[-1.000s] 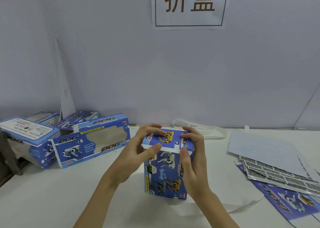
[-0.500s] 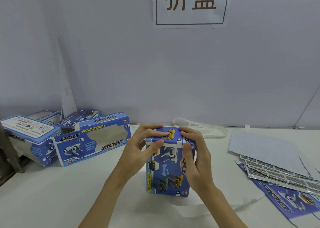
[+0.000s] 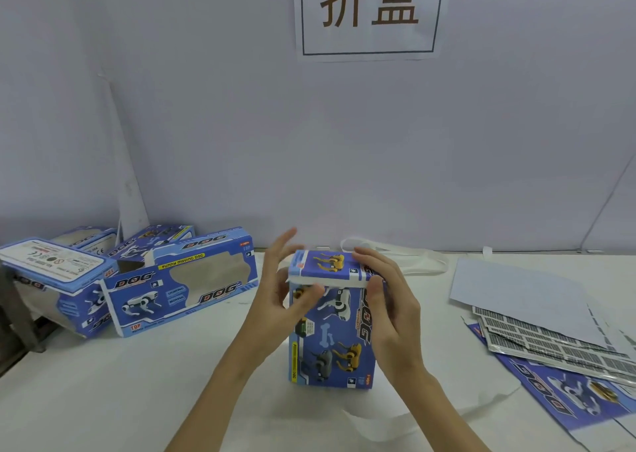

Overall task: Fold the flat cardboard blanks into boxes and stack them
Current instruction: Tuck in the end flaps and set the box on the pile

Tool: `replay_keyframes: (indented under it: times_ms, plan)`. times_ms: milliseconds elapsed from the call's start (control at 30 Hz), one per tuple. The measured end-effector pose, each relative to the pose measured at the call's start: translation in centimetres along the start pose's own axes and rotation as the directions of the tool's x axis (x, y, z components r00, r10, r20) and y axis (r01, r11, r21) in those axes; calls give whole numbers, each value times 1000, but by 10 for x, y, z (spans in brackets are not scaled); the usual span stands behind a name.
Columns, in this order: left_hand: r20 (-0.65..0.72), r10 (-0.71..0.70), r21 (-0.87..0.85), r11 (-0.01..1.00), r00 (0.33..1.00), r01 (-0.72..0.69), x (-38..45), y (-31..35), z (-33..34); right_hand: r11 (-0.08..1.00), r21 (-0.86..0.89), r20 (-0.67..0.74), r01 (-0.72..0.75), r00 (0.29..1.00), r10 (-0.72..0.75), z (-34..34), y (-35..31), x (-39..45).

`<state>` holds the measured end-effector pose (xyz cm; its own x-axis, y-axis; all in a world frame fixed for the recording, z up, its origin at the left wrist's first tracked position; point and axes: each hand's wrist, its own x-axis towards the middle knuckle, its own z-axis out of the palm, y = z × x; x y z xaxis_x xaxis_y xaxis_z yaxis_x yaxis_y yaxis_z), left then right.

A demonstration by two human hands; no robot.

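Note:
A blue toy-dog box [image 3: 330, 341] stands upright on the white table, right in front of me. Its top flap [image 3: 327, 264] is folded down, with a white edge still showing along the front. My left hand [image 3: 285, 290] is at the box's upper left: the thumb touches the front just under the flap and the fingers are straight and lifted off the top. My right hand [image 3: 395, 314] grips the upper right corner, fingers over the flap and thumb on the front face.
Folded boxes lie at the left, one with a window [image 3: 182, 279] and one with a white label [image 3: 58, 279], with others behind. Flat blanks [image 3: 557, 393], barcode sheets [image 3: 537, 334] and grey paper [image 3: 516, 293] are piled on the right. A white strap [image 3: 395, 250] lies behind the box.
My left fingers have lifted off the top flap and straightened, only the thumb stays on the box. The right hand keeps its hold, and the flap's front edge now shows white.

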<state>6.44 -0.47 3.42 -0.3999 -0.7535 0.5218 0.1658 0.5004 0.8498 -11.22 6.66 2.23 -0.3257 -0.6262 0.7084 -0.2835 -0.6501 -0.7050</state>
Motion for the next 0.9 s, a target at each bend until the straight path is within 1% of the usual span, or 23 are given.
replay_keyframes:
  times_ms: [100,133,200,267,333,367,400,433,467,500,533,567,600,667,700,733,767,800,833,900]
  plan:
    - [32,-151,85,985,988,148,-3,-9,2,996,47,-148,-70,986,76,1,-5,4]
    - [46,-201,80,977,979,197,-4,-11,3,991,86,-188,-106,975,121,0,-6,6]
    - [48,-248,43,968,968,246,-4,-15,5,966,171,-199,-195,953,228,-1,-5,7]
    - [-11,-182,69,981,983,182,-3,-16,8,931,223,-142,-289,935,324,1,-4,7]
    - [-145,-66,139,987,987,86,-2,-15,12,926,190,-126,-326,927,353,7,-4,3]
    - [-234,-2,222,974,972,55,-2,-17,13,936,141,-131,-323,931,341,11,-4,0]
    - [-314,78,354,934,946,41,-2,-18,13,942,100,-117,-321,936,331,16,-4,-3]
    - [-346,169,514,857,923,36,-2,-19,13,942,77,-74,-325,941,331,20,-3,-7]
    - [-335,264,657,754,905,23,-2,-20,14,936,79,-5,-342,939,343,25,-1,-10]
    - [-294,344,756,654,892,-3,-3,-20,16,924,97,64,-370,929,365,30,0,-13]
    - [-240,396,807,588,886,-44,-5,-21,19,908,116,109,-403,914,392,34,0,-14]
    - [-173,421,827,554,890,-101,-6,-22,22,890,138,119,-435,899,421,36,0,-13]
    - [-88,425,831,530,901,-169,-8,-22,26,871,176,98,-459,889,448,36,0,-12]
    - [111,402,815,487,909,-315,-11,-23,30,833,273,19,-482,868,496,27,2,-5]
    - [193,386,787,488,902,-378,-11,-22,29,817,317,-23,-481,858,514,20,5,-1]
    - [246,363,746,521,899,-415,-11,-21,27,809,334,-58,-483,846,529,11,8,3]
    - [262,331,697,585,907,-415,-11,-20,24,807,322,-76,-495,836,543,3,10,6]
    - [242,292,643,666,925,-378,-10,-19,22,808,291,-63,-513,832,551,-6,12,10]
    - [184,246,595,743,952,-307,-9,-18,21,803,260,-18,-536,829,559,-13,14,14]
    - [-16,114,515,853,993,-90,-4,-15,21,771,238,138,-590,807,575,-23,16,18]
